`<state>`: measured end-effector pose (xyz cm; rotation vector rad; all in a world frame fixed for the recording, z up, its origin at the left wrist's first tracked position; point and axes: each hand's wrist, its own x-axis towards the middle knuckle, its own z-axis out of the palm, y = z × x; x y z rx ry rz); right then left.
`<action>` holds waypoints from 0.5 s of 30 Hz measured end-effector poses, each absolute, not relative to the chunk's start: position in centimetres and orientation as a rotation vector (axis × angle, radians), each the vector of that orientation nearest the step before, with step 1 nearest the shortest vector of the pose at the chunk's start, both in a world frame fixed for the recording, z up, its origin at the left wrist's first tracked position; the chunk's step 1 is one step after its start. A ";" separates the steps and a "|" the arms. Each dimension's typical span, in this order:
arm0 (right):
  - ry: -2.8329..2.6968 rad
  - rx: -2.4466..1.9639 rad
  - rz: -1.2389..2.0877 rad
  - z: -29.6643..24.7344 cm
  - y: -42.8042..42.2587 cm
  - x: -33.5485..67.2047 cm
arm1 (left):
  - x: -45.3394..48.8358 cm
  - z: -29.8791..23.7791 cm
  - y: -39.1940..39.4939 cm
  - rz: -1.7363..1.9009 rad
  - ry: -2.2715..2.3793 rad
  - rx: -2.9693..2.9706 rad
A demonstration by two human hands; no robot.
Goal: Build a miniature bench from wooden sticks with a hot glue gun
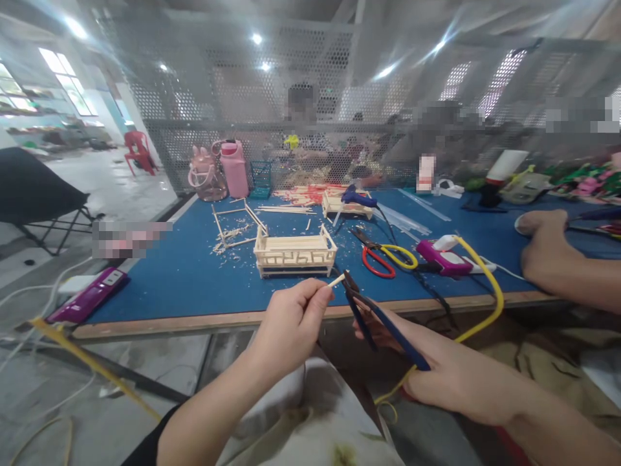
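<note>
My left hand [295,320] pinches a short pale wooden stick [337,280] just in front of the table edge. The stick's far end meets the jaws of blue-handled cutting pliers [398,336]. Those pliers are gripped in my right hand [427,362], whose fingers are partly hidden behind the handles. Beyond my hands stands a small model bed-like frame [295,252] built of pale sticks, upright on the blue mat. Scissors [383,255] with one red and one yellow handle lie to its right.
A blue glue gun [359,196] rests by a second stick model [334,206]. Behind on the left are an open stick frame [237,223] and a pink bottle [234,168]. A purple power strip [444,259] with a yellow cable and another person's arm [557,259] are at right.
</note>
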<state>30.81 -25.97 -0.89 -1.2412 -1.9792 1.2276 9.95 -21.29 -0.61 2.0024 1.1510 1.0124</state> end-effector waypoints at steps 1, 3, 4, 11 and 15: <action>-2.002 -1.257 1.204 -0.9 -25.9 30.9 | 10.0 -0.5 -21.3 0.999 1.144 2.023; -2.055 -1.285 1.165 -1.0 -25.9 31.0 | 10.0 -0.3 -21.3 0.977 1.124 2.053; -2.076 -1.291 1.151 -1.1 -25.9 31.1 | 10.1 -0.3 -21.3 0.969 1.118 2.060; -2.085 -1.240 1.163 -1.9 -25.9 31.4 | 10.2 -0.7 -21.3 0.999 1.104 2.043; -2.020 -1.293 1.126 -1.7 -25.7 31.1 | 10.2 -0.7 -21.2 0.992 1.112 2.058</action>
